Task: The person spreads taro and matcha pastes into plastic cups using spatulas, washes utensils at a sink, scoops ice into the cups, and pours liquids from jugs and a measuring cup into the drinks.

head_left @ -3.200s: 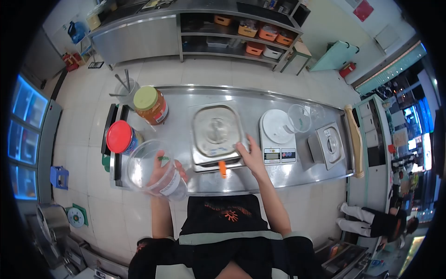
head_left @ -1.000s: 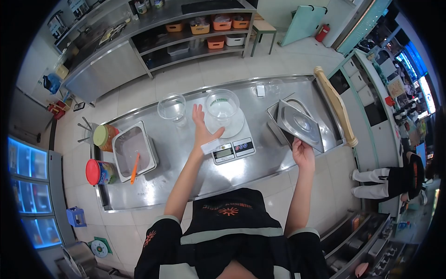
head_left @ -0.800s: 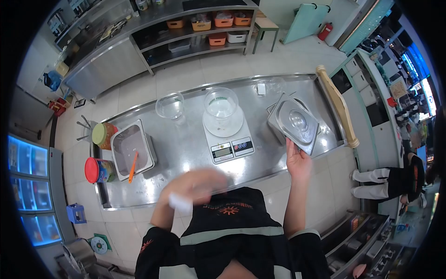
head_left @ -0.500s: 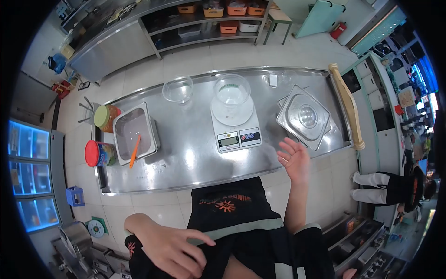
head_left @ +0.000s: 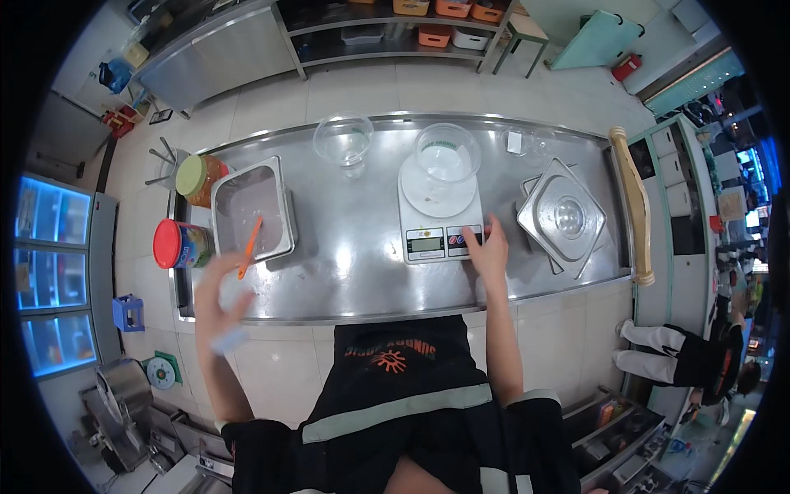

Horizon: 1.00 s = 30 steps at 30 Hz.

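My right hand (head_left: 487, 247) is at the right edge of the white scale (head_left: 415, 218), fingers apart, thumb on its button panel. A clear plastic tub (head_left: 447, 154) sits on the scale's round plate. My left hand (head_left: 220, 300), blurred by motion, has its fingers spread below the steel pan (head_left: 288, 235). Something pale (head_left: 230, 340) shows at its wrist. An orange-handled utensil (head_left: 250, 247) leans in the pan, which holds a greyish-purple content. Another clear tub (head_left: 344, 142) stands left of the scale. Steel lids (head_left: 568, 216) lie over a container at the right.
Beside the pan stand a red-lidded jar (head_left: 169, 244), a green-lidded jar (head_left: 194, 176) and a cup of utensils (head_left: 163, 169). A wooden piece (head_left: 632, 206) lies along the steel table's (head_left: 346, 284) right end. A person (head_left: 675, 354) is farther right.
My left hand has come up from my lap toward the pan. From beside the steel lids, my right hand has moved left onto the scale's panel. Earlier it held a lid, since released over the container.
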{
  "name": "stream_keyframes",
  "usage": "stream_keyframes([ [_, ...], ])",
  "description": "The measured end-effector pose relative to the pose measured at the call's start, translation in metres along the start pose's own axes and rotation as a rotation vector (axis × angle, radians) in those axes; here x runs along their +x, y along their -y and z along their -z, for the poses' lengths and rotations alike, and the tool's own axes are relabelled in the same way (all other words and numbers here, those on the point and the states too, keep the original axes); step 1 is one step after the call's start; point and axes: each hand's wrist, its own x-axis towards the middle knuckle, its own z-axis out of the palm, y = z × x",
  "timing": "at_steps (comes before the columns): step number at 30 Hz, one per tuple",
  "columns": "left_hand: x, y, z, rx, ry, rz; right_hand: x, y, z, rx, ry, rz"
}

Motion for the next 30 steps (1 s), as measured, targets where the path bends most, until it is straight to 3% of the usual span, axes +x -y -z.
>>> stream_keyframes([
  [2,0.006,0.058,-0.011,-0.215,-0.223,0.389,0.020,0.000,-0.003,-0.075,0.067,-0.036],
  [4,0.005,0.118,-0.015,-0.125,-0.355,0.530,0.035,-0.002,-0.007,-0.172,0.142,-0.055],
  [6,-0.008,0.189,-0.021,-0.065,-0.344,0.551,0.041,-0.009,-0.008,-0.114,0.211,-0.095],
  [11,-0.004,0.172,-0.021,-0.317,-0.093,0.790,0.020,0.001,0.000,-0.082,0.300,-0.101],
  [17,-0.013,0.209,-0.047,-0.899,-0.375,0.581,-0.021,0.012,0.008,-0.159,0.315,0.016],
  [19,-0.011,0.196,-0.052,-1.094,-0.398,0.586,-0.033,0.011,0.007,-0.172,0.246,0.114],
  [21,-0.014,0.186,-0.058,-1.230,-0.421,0.575,-0.039,0.018,0.016,-0.233,0.338,0.085],
  [30,-0.053,0.175,-0.086,-1.337,-0.447,0.742,-0.054,0.033,0.013,-0.362,0.401,0.073],
])
